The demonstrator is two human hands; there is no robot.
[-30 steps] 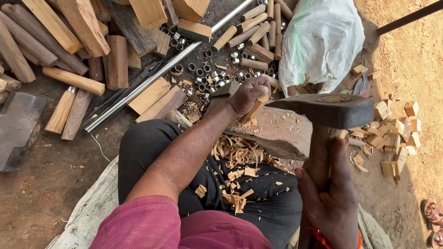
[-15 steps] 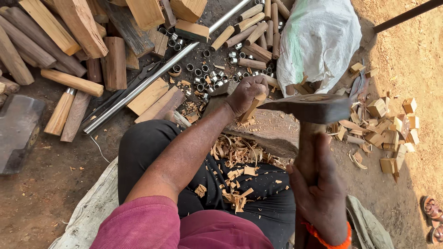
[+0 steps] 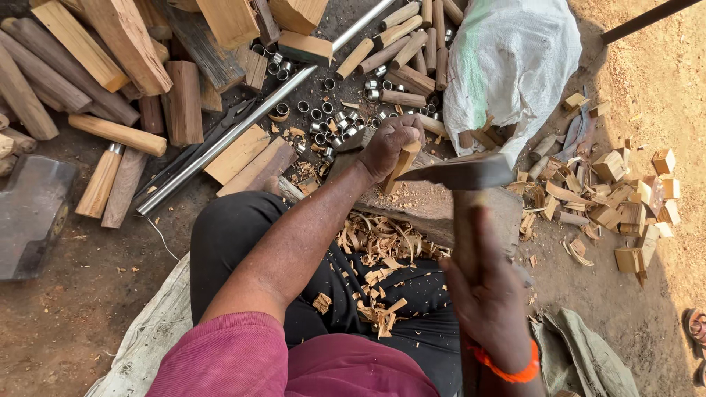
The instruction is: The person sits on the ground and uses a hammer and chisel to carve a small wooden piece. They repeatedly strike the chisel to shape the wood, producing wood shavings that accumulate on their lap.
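On the flat, worn chopping block (image 3: 434, 202) in front of the seated person's knees, the left hand (image 3: 391, 143) holds a short pale wooden stick (image 3: 402, 163) upright, its fingers wrapped tight round the upper end while the lower end rests on the block. The right hand (image 3: 489, 298) grips the thick wooden handle of a dark-headed hatchet (image 3: 460, 175), fingers closed fully about it, and the blade's edge lies against the side of the stick just below the left hand's fingers. Curled wood shavings (image 3: 379, 242) lie heaped between the block and the person's lap, spilling over the dark trousers (image 3: 235, 228). Just beyond the left hand, small metal rings (image 3: 327, 117) are scattered on the ground beside a long steel pipe (image 3: 243, 129) that runs slantwise. Rough wooden logs and split billets (image 3: 95, 66) are piled at the upper left, and rounded pale handles (image 3: 404, 40) lie near the top. A white woven sack (image 3: 515, 59) stands to the right of the block, with small cut wooden offcuts (image 3: 625, 198) strewn further right on the sandy ground.
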